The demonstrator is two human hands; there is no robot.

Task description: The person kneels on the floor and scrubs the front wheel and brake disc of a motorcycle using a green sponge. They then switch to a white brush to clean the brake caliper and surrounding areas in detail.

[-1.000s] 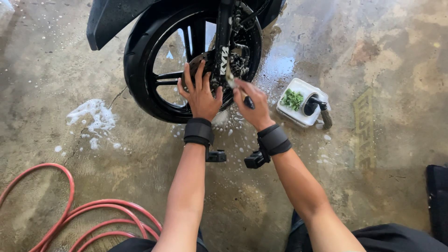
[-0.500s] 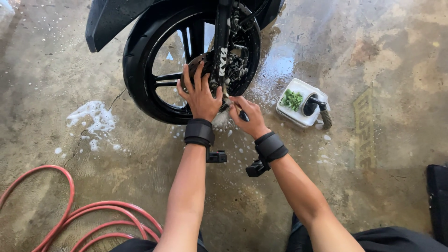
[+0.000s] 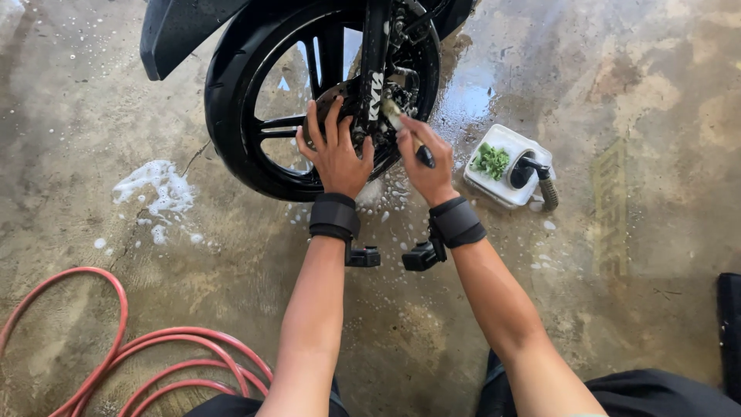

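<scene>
Head view, wet stained concrete floor (image 3: 602, 324), soap foam (image 3: 158, 189), red hose (image 3: 116, 347)

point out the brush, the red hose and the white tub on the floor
brush (image 3: 424, 155), head view, dark handle end below the right hand
red hose (image 3: 116, 297), head view, top of outer loop
white tub (image 3: 505, 193), head view, near rim
</scene>
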